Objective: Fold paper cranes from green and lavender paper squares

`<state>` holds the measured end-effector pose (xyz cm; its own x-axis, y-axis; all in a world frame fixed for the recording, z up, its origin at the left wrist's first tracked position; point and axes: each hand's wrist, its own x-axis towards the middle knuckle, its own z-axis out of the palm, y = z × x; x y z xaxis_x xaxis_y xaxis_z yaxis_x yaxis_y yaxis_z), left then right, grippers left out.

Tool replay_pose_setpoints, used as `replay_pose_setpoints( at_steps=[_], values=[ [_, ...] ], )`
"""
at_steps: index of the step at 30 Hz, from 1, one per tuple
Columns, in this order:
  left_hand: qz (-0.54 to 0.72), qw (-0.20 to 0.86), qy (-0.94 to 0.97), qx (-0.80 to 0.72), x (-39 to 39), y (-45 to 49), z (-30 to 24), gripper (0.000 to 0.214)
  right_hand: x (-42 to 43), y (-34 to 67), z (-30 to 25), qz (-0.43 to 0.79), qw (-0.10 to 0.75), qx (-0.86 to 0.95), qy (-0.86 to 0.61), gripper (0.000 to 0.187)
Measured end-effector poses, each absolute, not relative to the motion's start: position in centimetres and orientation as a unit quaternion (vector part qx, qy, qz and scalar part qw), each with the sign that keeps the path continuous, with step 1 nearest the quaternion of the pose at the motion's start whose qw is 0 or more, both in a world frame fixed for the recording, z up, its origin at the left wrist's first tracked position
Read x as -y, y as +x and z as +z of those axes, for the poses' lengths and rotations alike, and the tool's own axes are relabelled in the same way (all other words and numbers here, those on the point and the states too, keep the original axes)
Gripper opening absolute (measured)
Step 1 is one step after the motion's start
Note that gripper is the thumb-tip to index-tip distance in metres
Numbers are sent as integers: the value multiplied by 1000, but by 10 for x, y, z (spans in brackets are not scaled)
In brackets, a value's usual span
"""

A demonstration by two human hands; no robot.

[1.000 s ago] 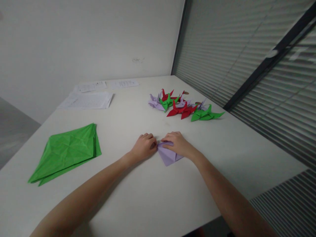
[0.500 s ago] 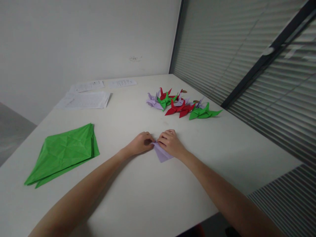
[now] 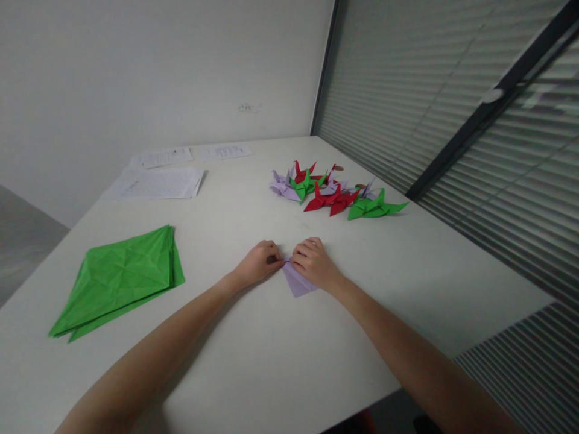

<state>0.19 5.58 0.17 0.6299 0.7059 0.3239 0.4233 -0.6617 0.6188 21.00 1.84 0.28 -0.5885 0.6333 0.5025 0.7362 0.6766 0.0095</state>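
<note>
A small folded lilac paper [image 3: 297, 282] lies on the white table [image 3: 280, 349] in front of me. My left hand [image 3: 259, 262] has its fingers curled, pinching the paper's top corner. My right hand [image 3: 313, 263] is closed over the paper's upper right part, fingertips pressed on the fold. Only the paper's lower pointed part shows between and below the hands.
A stack of green paper sheets [image 3: 120, 277] lies at the left. Several folded paper cranes [image 3: 337, 194] in red, green and lilac sit at the back right. Printed white sheets [image 3: 156, 181] lie at the far left. Window blinds [image 3: 452, 120] run along the right.
My right hand has slid left and curled in over the lilac paper, so less of the paper shows. The left hand stays at the top corner.
</note>
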Motion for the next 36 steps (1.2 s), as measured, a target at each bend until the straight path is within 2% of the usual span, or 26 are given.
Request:
replay_pose_setpoints(
  at_steps=[4, 7, 11, 16, 20, 29, 36],
  values=[
    [271, 234, 876, -323, -55, 2, 2, 14, -17, 210, 5, -106, 226, 888, -385, 15],
    [274, 230, 875, -325, -53, 3, 4, 5, -16, 210, 8, -96, 215, 891, -387, 15],
    [292, 231, 866, -334, -51, 3, 7, 18, -16, 210, 8, -85, 210, 892, -391, 17],
    [287, 238, 866, -333, -50, 3, 6, 4, -16, 209, 9, -94, 210, 893, -387, 17],
    [285, 239, 869, -327, -51, 3, 4, 10, -16, 210, 11, -92, 200, 899, -379, 13],
    [274, 226, 878, -322, -52, 3, 5, 15, -16, 218, 25, 33, 173, 897, -405, 11],
    [275, 232, 875, -324, -53, 3, 4, 14, -14, 218, 26, 69, 165, 892, -416, 13]
  ],
)
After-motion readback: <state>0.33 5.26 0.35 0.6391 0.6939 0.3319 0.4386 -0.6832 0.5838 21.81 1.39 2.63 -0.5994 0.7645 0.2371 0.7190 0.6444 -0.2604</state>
